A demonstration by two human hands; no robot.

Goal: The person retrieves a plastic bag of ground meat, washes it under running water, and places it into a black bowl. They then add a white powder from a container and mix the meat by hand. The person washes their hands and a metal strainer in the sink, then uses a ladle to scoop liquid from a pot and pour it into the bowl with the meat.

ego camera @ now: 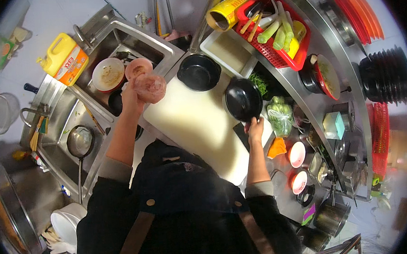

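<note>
Over the near edge of the sink my left hand (132,96) grips a clear plastic bag with pinkish contents (150,88). My right hand (255,130) holds the rim of a black bowl (243,99) at the right side of a white cutting board (196,120). Another black bowl (199,72) sits at the board's far end. Below the held black bowl, a dark flat object (242,136) lies partly hidden by my right hand. Just beyond the bag, a pink bowl (138,68) and a white bowl with brown residue (108,74) rest in the sink.
Left are two steel sinks (124,36), a yellow detergent jug (64,59) and a ladle (79,140). Right of the board are bagged green vegetables (279,115), an orange piece (276,147) and small bowls (296,154). A steel shelf (293,84) carries a red basket (273,55).
</note>
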